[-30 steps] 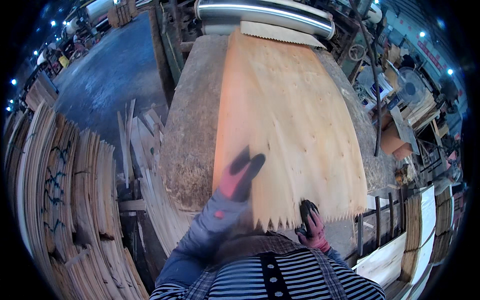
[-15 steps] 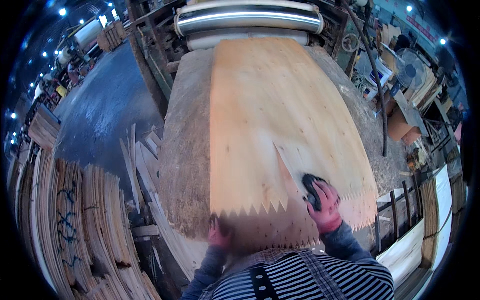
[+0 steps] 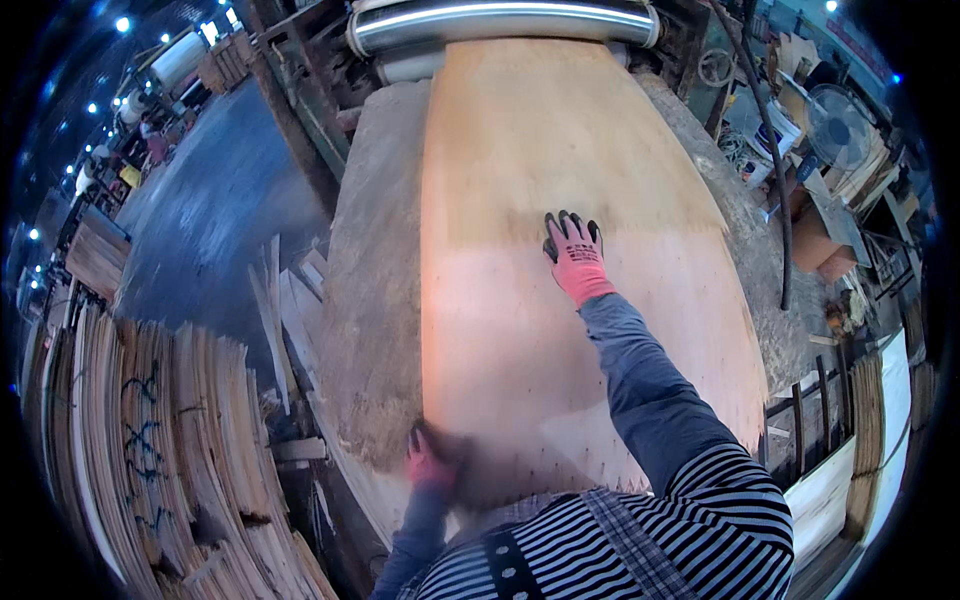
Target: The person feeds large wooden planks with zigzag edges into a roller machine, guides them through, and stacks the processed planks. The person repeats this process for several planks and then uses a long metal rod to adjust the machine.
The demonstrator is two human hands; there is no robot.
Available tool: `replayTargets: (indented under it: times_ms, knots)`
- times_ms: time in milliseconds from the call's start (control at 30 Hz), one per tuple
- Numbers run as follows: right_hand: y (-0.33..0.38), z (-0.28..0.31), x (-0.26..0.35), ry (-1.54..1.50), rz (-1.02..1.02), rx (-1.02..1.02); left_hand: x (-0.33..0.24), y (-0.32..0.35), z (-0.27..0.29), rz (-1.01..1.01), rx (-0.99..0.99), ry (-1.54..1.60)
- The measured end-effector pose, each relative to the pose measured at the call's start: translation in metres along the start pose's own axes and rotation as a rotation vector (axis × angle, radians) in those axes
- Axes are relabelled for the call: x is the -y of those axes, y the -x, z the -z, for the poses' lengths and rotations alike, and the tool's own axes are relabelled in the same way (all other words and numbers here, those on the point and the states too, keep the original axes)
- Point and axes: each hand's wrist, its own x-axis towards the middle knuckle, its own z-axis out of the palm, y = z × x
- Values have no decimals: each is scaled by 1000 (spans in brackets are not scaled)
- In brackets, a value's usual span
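Note:
A pale pinkish wood veneer sheet (image 3: pixel 510 340) lies in front of me on a rough, worn feed table. Beyond it a yellower veneer sheet (image 3: pixel 530 130) stretches up to a shiny metal roller (image 3: pixel 510 30). My right hand (image 3: pixel 576 255), in a pink glove with black fingertips, reaches far forward. Its fingers are spread over the line where the two sheets meet, and it holds nothing. At the near left edge of the pinkish sheet is my left hand (image 3: pixel 428 465), gloved alike. Blur and shadow hide how its fingers are placed.
The worn table top (image 3: pixel 370 250) shows left of the sheets. Stacked veneer (image 3: pixel 180 440) stands at the lower left beside loose wood strips (image 3: pixel 275 330). On the right are a dark slanting pole (image 3: pixel 775 190), a fan (image 3: pixel 840 130) and another veneer stack (image 3: pixel 868 440).
My right hand has moved forward from the near part of the sheets and opened flat. The yellow sheet has shifted toward the roller; its jagged near edge is farther away. My left hand stays near the corner.

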Motion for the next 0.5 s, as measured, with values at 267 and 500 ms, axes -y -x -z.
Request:
replayTargets:
  times_ms: [267, 500]
  knots:
    - [162, 91, 32, -359, 181, 221, 119, -84, -58, -149, 122, 687]
    - [282, 152, 41, -320, 137, 572, 55, -38, 15, -296, -118, 710]
